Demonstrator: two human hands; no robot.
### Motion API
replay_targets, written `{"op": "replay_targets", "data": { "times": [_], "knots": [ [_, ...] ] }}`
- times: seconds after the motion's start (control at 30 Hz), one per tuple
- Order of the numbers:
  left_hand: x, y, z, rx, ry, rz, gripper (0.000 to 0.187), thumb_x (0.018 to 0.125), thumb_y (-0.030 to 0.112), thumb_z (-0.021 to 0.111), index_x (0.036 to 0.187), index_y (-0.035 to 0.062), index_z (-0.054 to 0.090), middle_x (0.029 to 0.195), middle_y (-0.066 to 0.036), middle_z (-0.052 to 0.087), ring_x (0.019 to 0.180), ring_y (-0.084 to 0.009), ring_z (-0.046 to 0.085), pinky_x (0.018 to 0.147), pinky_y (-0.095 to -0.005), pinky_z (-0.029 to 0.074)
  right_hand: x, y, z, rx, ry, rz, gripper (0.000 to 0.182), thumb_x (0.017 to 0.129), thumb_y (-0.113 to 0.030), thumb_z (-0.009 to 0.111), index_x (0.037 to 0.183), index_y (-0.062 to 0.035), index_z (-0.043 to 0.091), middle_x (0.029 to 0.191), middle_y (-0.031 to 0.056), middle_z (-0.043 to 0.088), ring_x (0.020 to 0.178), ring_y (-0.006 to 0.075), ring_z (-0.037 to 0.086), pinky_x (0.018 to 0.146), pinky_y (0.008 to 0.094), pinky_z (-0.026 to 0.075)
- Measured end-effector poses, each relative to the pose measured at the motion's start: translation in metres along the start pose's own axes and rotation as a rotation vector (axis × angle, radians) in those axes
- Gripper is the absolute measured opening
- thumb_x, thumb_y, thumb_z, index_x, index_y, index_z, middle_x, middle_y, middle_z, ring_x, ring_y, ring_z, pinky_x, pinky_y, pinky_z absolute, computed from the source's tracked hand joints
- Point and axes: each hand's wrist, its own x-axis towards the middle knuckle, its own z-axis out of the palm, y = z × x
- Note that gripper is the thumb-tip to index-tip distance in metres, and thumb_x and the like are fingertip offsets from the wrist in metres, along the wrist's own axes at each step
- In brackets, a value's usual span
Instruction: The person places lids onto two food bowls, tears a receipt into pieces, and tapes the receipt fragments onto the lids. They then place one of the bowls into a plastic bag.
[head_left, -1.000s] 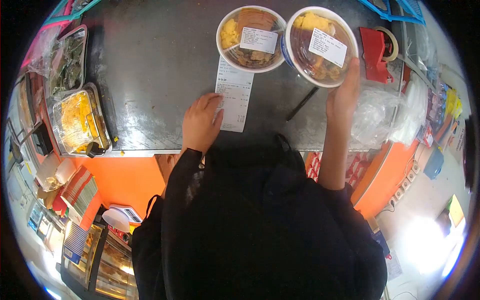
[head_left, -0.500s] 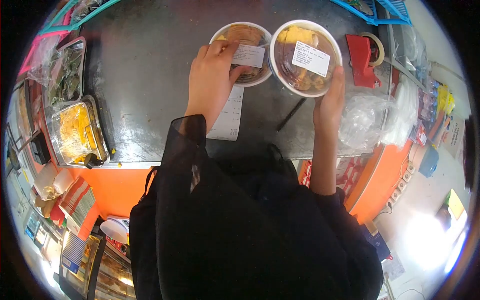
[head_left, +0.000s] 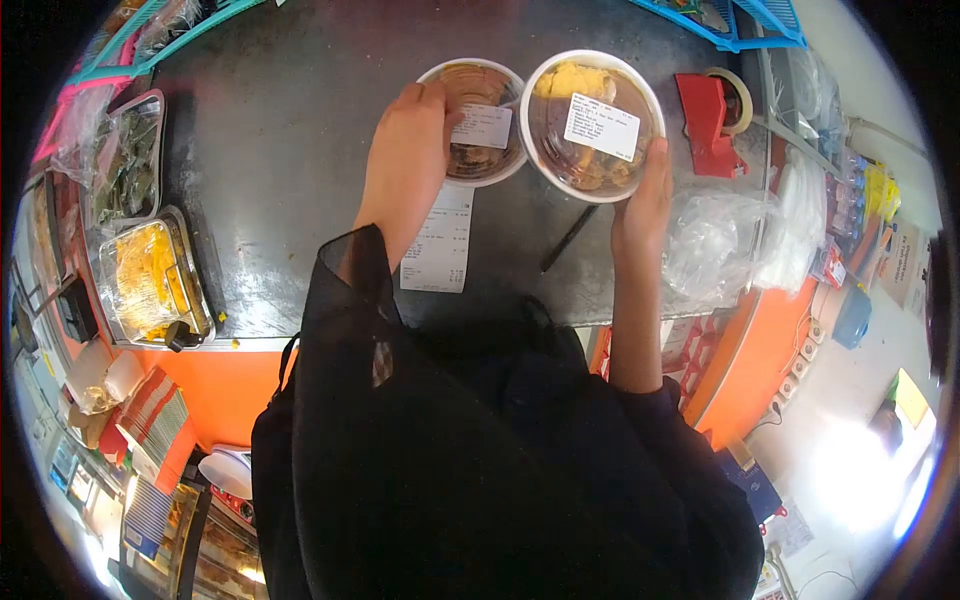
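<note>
Raised over the counter, a round white bowl with a clear lid and a printed label is gripped at its right edge by my right hand. Yellow and brown food shows through its lid. My left hand is curled at the left side of a second lidded bowl, also labelled, with brown contents; its fingertips are partly hidden. This second bowl overlaps the top of a white printed receipt lying on the counter. A black pen rests below the raised bowl.
On the left lie a wrapped tray of yellow food and a tray of dark leaves. To the right are a red tape dispenser and clear plastic bags. Blue baskets stand at the upper right of the metal counter.
The view has shifted slightly. My left thumb, spread over the left bowl before, no longer shows across its lid. The receipt is more exposed. My right hand still holds its bowl.
</note>
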Motion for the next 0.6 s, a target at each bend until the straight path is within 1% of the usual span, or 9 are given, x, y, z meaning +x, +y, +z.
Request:
{"op": "replay_targets", "data": {
  "times": [0.07,0.13,0.27,0.33,0.43,0.47,0.53,0.57,0.6],
  "knots": [
    [0.0,0.002,0.004,0.04,0.001,0.012,0.013,0.083,0.011,0.053,0.091,0.0009,0.055,0.086,-0.017,0.056,0.081,-0.0349,0.055,0.071,-0.0418,0.044,0.001,0.001,-0.001,-0.015,-0.008,-0.013,0.049,0.096,-0.034,0.034,0.125,0.0041,0.036,0.121,0.0142,0.046,0.111,0.0188,0.046,0.093,0.0323,0.038],
    [0.0,0.001,0.008,0.142,0.138,0.209,0.012,0.083,0.009,0.052,0.093,0.0031,0.053,0.086,-0.015,0.057,0.079,-0.0344,0.056,0.069,-0.0416,0.045,0.001,0.002,-0.001,-0.038,0.002,-0.026,0.048,0.096,-0.034,0.034,0.126,0.0039,0.036,0.121,0.014,0.046,0.111,0.0182,0.046,0.093,0.0321,0.038],
    [-0.001,-0.007,0.011,0.07,0.112,0.263,0.012,0.084,0.007,0.051,0.095,0.0044,0.051,0.083,-0.013,0.059,0.074,-0.0342,0.057,0.065,-0.0408,0.046,-0.001,-0.002,0.003,0.023,0.008,-0.006,0.047,0.096,-0.033,0.035,0.125,0.0036,0.037,0.121,0.0137,0.046,0.11,0.0179,0.047,0.092,0.0318,0.038],
    [0.0,-0.007,0.009,-0.12,0.054,0.097,0.01,0.084,0.009,0.053,0.093,0.0044,0.053,0.079,-0.012,0.061,0.07,-0.0317,0.06,0.061,-0.0392,0.047,-0.002,-0.003,0.003,0.017,0.025,0.007,0.047,0.096,-0.033,0.035,0.125,0.0034,0.037,0.12,0.0135,0.047,0.11,0.0181,0.047,0.091,0.0317,0.039],
    [0.009,-0.016,-0.003,-0.324,-0.061,0.05,0.012,0.082,0.011,0.058,0.09,0.0027,0.055,0.076,-0.011,0.062,0.064,-0.0288,0.061,0.057,-0.0363,0.048,-0.003,-0.005,0.008,0.068,0.051,0.012,0.048,0.095,-0.036,0.035,0.122,0.0041,0.041,0.116,0.0124,0.048,0.107,0.017,0.045,0.091,0.0282,0.035],
    [0.009,-0.015,-0.004,-0.322,-0.06,0.051,0.012,0.082,0.011,0.058,0.09,0.0027,0.055,0.076,-0.011,0.062,0.064,-0.0288,0.061,0.057,-0.0363,0.048,-0.002,-0.005,0.008,0.07,0.05,0.011,0.048,0.095,-0.036,0.035,0.122,0.0041,0.041,0.116,0.0124,0.048,0.107,0.017,0.045,0.091,0.0282,0.035],
    [0.008,-0.013,-0.006,-0.404,-0.061,-0.091,0.013,0.079,0.014,0.062,0.086,0.0032,0.058,0.077,-0.007,0.063,0.075,-0.024,0.062,0.066,-0.0341,0.048,0.0,-0.003,0.005,0.041,0.028,-0.004,0.048,0.095,-0.035,0.035,0.121,0.0038,0.042,0.115,0.0123,0.049,0.107,0.0168,0.045,0.091,0.0286,0.035],
    [0.006,-0.011,-0.007,-0.403,-0.062,-0.089,0.013,0.079,0.014,0.062,0.086,0.0032,0.058,0.077,-0.007,0.063,0.075,-0.024,0.062,0.066,-0.0341,0.048,0.0,-0.002,0.004,0.044,0.029,-0.004,0.048,0.095,-0.035,0.035,0.121,0.0038,0.042,0.115,0.0123,0.049,0.107,0.0168,0.045,0.091,0.0286,0.035],
    [0.003,-0.008,-0.007,-0.205,0.017,-0.032,0.019,0.077,0.016,0.065,0.09,0.0038,0.058,0.082,-0.009,0.063,0.084,-0.0236,0.061,0.072,-0.0342,0.047,0.001,-0.001,0.003,0.035,0.024,0.003,0.047,0.096,-0.034,0.035,0.123,0.0035,0.04,0.117,0.0129,0.048,0.108,0.0175,0.047,0.091,0.0302,0.037]
  ]
}}
